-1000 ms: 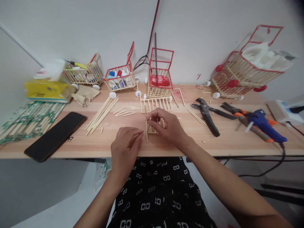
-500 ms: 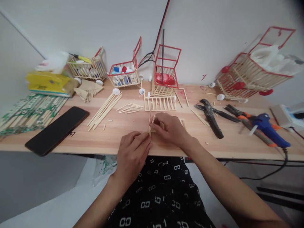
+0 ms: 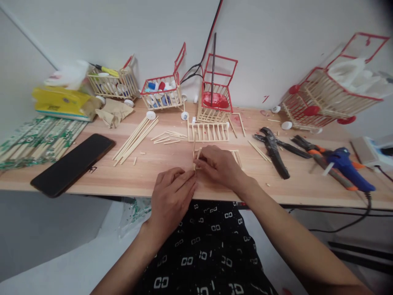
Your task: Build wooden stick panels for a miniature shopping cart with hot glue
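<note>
My right hand (image 3: 219, 164) is closed in a pinch on a short wooden stick (image 3: 199, 153) at the left end of a small stick frame (image 3: 236, 154). Much of that frame is hidden under the hand. My left hand (image 3: 173, 189) rests on the table edge with its fingers bent together, their tips pressing the near left corner of the same frame. Just beyond my hands lies a ladder-like stick panel (image 3: 208, 132). Several short cut sticks (image 3: 168, 137) are scattered to its left, near a bundle of longer sticks (image 3: 135, 141).
Stick-built carts with red trim stand along the wall, one holding bottle caps (image 3: 159, 92), another a red dish (image 3: 215, 100). Black-handled cutters (image 3: 273, 153), pliers (image 3: 322, 162) and a blue glue gun (image 3: 346, 164) lie right. A phone (image 3: 73, 164) and wrapped chopsticks (image 3: 39, 141) lie left.
The view has shifted slightly. Both hands keep nearly the same place and grip at the frame's left end; a little more of the frame shows beyond my right hand.
</note>
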Demonstrator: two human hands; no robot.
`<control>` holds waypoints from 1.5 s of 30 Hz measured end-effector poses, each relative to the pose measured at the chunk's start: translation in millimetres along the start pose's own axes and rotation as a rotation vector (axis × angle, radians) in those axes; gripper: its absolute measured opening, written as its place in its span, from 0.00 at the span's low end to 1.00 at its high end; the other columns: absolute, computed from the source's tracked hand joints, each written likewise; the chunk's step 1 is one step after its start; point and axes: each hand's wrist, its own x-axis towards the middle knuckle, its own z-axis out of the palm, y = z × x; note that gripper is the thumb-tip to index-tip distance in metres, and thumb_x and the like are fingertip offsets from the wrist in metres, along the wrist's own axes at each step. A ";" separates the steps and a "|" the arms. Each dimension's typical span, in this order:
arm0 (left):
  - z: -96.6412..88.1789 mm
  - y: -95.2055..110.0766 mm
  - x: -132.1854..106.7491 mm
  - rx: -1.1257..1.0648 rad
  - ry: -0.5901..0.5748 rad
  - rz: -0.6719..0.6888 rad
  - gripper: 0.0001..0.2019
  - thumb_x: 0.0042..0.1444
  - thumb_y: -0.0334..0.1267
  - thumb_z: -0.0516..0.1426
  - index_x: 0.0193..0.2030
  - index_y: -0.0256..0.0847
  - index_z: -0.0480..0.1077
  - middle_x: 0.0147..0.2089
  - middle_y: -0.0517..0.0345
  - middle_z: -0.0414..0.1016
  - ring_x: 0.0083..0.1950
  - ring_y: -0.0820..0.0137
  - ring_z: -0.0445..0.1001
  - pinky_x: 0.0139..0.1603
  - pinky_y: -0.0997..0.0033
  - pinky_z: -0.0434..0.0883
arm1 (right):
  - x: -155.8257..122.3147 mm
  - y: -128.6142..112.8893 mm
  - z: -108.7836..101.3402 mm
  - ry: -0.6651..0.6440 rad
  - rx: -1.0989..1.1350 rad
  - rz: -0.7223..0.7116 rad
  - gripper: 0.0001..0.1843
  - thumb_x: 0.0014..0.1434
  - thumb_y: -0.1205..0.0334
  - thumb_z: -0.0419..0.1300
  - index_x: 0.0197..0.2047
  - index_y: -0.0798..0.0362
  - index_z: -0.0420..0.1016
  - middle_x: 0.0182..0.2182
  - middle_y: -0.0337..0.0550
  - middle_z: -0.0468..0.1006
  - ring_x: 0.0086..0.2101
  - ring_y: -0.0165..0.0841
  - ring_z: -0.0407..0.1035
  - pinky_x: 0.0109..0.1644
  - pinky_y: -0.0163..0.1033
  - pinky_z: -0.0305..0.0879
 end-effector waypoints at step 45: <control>0.0 -0.1 -4.5 -0.087 0.124 -0.028 0.08 0.55 0.28 0.58 0.42 0.40 0.74 0.41 0.54 0.79 0.46 0.64 0.73 0.49 0.59 0.70 | 2.0 0.1 1.9 -0.053 -0.024 -0.015 0.13 0.66 0.59 0.50 0.29 0.51 0.61 0.27 0.40 0.69 0.32 0.32 0.61 0.37 0.37 0.55</control>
